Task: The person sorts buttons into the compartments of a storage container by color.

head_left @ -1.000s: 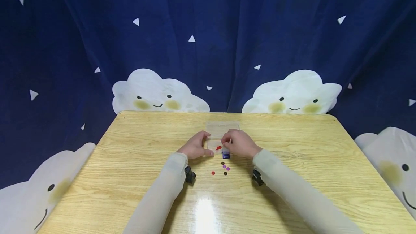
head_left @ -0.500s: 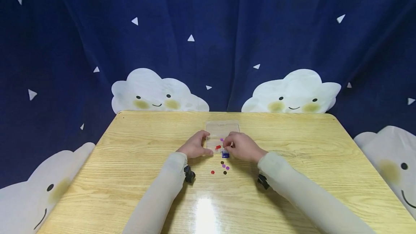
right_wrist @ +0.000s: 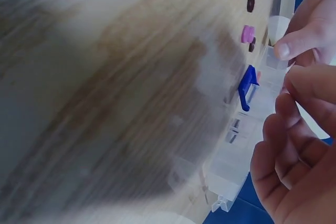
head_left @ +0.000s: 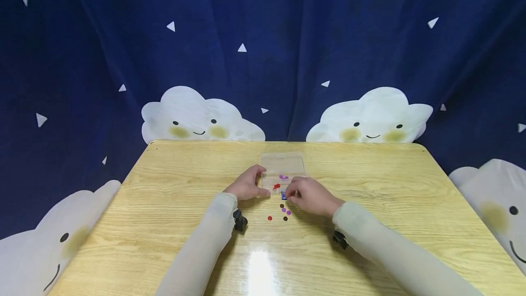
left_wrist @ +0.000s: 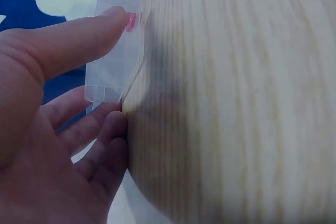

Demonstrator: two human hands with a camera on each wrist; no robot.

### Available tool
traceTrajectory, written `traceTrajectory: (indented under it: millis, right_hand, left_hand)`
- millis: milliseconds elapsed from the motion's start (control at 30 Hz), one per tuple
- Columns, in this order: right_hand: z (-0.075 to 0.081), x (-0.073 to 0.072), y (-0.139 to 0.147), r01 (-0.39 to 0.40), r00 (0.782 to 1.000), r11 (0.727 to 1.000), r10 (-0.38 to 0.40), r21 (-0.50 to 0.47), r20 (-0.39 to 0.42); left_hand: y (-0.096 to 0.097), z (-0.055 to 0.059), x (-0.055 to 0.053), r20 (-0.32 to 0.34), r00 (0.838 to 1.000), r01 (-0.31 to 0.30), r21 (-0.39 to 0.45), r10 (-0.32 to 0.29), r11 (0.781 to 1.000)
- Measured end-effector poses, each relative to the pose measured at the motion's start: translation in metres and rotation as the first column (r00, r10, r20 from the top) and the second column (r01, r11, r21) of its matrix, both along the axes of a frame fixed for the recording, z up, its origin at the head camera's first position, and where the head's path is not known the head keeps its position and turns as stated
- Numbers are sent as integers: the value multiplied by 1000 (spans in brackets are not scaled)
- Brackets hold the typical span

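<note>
Right hand (head_left: 310, 194): fingers bent, thumb and forefinger close together above the box's near edge; whether anything is pinched between them cannot be told.

Blue clip-like piece (right_wrist: 248, 88): just beside the right fingertips, at the box's near edge; seemingly a latch, if it is part of the box.

Left hand (head_left: 246, 184): grasping the left end of the clear plastic box (left_wrist: 107, 69), thumb along the near wall, fingers round the end; likely to steady so light a container.

Clear lid (head_left: 283, 162): beyond both hands, opened away, which leaves the compartments accessible from above.

Red discs (head_left: 277, 186): inside the box, between the hands. Purple discs (head_left: 283, 177): inside, farther back, near the right fingers; the colours lie apart, perhaps sorted.

Loose discs, nearer the person than the right fingertips: two dark (head_left: 285, 219), two purple (head_left: 289, 213), one red (head_left: 270, 218), perhaps kept there for easy reach.

Wooden table (head_left: 185, 177): beneath all.
</note>
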State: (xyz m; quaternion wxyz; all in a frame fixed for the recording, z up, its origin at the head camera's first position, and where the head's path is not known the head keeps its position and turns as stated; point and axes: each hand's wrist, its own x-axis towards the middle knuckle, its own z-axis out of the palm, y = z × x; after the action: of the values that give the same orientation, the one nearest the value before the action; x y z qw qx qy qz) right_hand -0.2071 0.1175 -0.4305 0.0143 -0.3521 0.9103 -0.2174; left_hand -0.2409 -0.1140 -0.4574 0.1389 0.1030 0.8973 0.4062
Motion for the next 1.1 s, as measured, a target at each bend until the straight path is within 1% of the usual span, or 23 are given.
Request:
traceTrajectory:
  millis: [233, 433, 533, 633, 767, 867, 1100]
  right_hand:
    - [-4, 3, 3, -12, 1000, 1000, 12, -1, 5]
    - [-8, 5, 0, -44, 999, 999, 43, -15, -9]
    - [-10, 7, -2, -50, 999, 999, 50, -6, -13]
    - [-11, 10, -2, -33, 999, 999, 33, 11, 1]
    - [-12, 12, -2, -15, 1000, 999, 14, 34, 27]
    - [-14, 12, -1, -26, 999, 999, 26, 45, 20]
    - [-20, 12, 1, -48, 999, 996, 49, 71, -4]
  left_hand:
    - [1, 2, -1, 4, 1000, -11, -3, 11, 1000]
    - [0, 3, 0, 4, 1000, -16, -2, 16, 1000]
    - [0, 2, 0, 5, 1000, -8, -1, 8, 1000]
    - [0, 2, 0, 3, 1000, 3, -1, -3, 1000]
    - [0, 2, 1, 6, 1000, 1, 4, -1, 1000]
    - [0, 2, 1, 10, 1000, -5, 10, 5, 1000]
    - [0, 1, 1, 4, 1000, 2, 8, -2, 1000]
